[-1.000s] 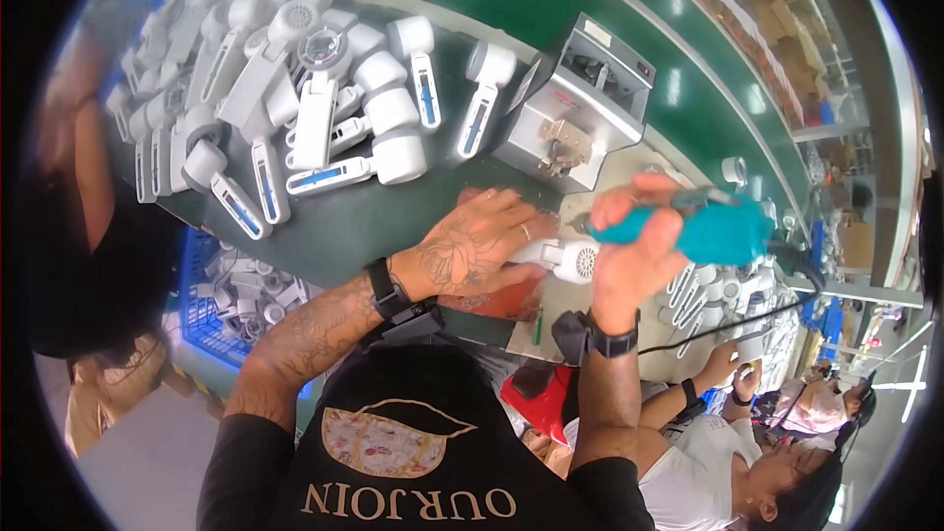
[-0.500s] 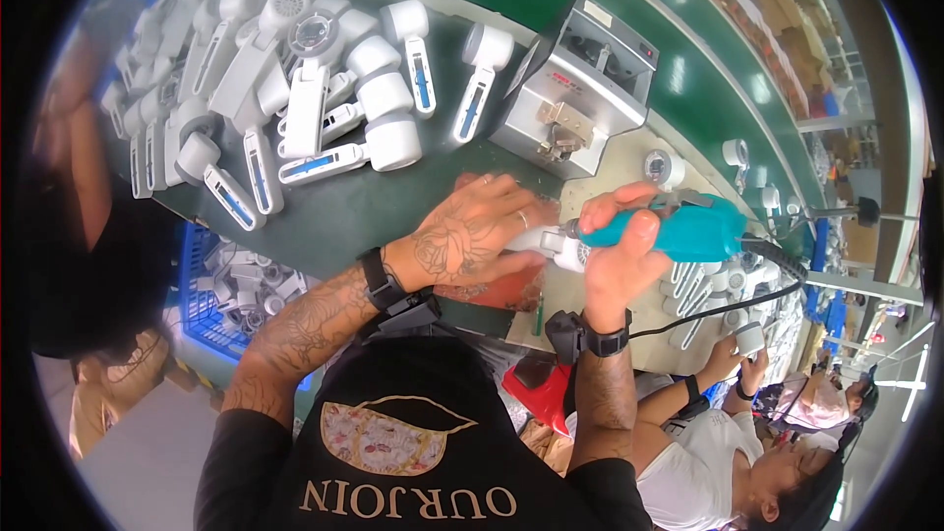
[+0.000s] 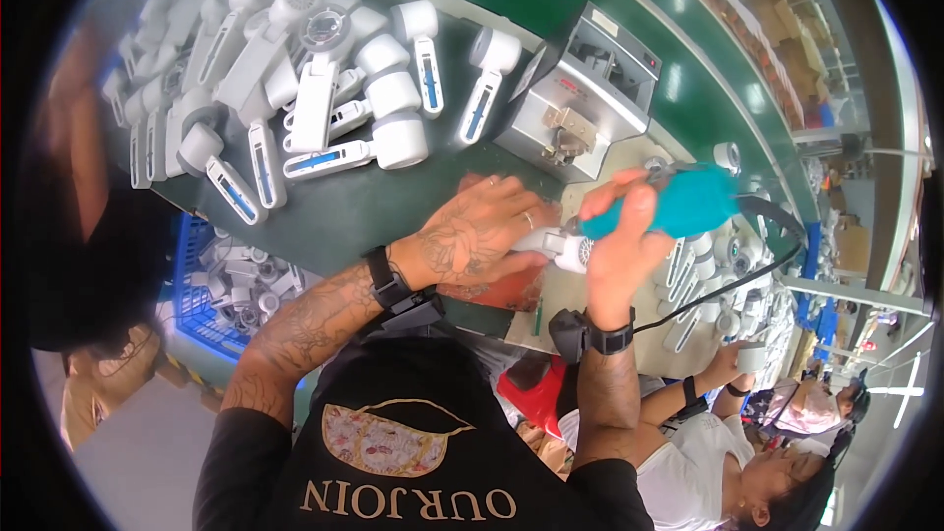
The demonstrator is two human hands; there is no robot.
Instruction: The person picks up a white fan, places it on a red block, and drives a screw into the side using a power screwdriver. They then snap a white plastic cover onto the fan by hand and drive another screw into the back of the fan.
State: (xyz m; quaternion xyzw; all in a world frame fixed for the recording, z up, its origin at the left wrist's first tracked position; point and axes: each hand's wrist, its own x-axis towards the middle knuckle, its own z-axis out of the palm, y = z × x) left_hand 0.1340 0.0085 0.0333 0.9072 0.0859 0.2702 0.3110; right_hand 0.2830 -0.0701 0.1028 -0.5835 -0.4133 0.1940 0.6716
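Note:
My left hand [image 3: 477, 228] is closed round a white handheld fan [image 3: 570, 252], steadying it low over a red mat [image 3: 497, 292]. The fan's round, grilled head points toward my right hand; much of its handle is hidden under my fingers. In my right hand [image 3: 624, 256] is a teal electric screwdriver [image 3: 693, 202], slightly blurred, its thumb laid along the body. The screwdriver's front end is at the fan, beside the fingertips of my left hand. Whether the tip touches a screw cannot be made out.
Many white handheld fans [image 3: 315, 103] lie piled at the far left. A grey metal machine [image 3: 580, 98] stands beyond my hands. Fan parts fill a blue basket [image 3: 211, 305] at the left. More fans [image 3: 688, 310] lie at the right, where a co-worker [image 3: 698, 442] sits holding one. A black cord [image 3: 718, 285] trails from the screwdriver.
The rear of the screwdriver has tilted toward the far side, with my right hand turning along. My left hand keeps the fan in about the same place.

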